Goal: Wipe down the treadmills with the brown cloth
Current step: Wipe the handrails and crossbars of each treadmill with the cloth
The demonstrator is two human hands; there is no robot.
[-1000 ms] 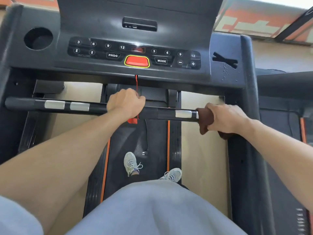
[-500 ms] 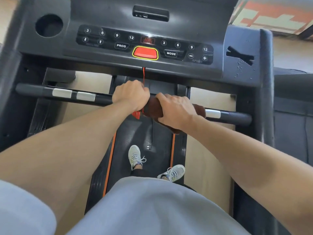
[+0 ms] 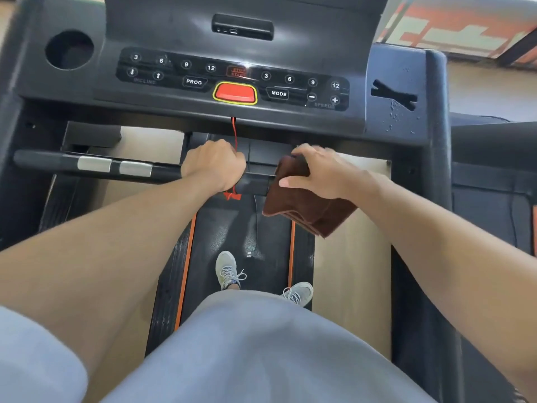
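While I look down over the black treadmill console [image 3: 162, 91], my left hand [image 3: 213, 165] is wrapped in a full fist around the black horizontal handlebar [image 3: 162, 172], grip closed tight on the bar just right of its two silver sensor plates [image 3: 114, 166]. My right hand [image 3: 325, 173] has its grip on the folded brown terry cloth [image 3: 305, 207], fingers [image 3: 305, 154] draped over the top edge and thumb pressed along the near side. Cloth sits over the handlebar just to the right of my left hand, with a short bare stretch of bar between the two hands, and its lower folds hang down past the bar over the belt edge and the light wooden floor [image 3: 351, 269].

On to the holders now. Round black cup recess [image 3: 69, 50] at the console's left corner: I see only dark inside, cannot tell if anything is in it. Cross-shaped slot [image 3: 393, 94] on the right corner panel, with water droplets [image 3: 395, 114] scattered just below it. Shallow rectangular pocket [image 3: 242, 26] up top shows small ports.

Red safety button with a yellow rim [image 3: 235, 93] sits centre console, and a thin red cord [image 3: 234, 135] drops from under it behind my left hand, ending in a red clip [image 3: 232, 196] below the bar. Two grey laced sneakers [image 3: 229, 270] stand on the black belt [image 3: 229, 228] with orange side stripes.
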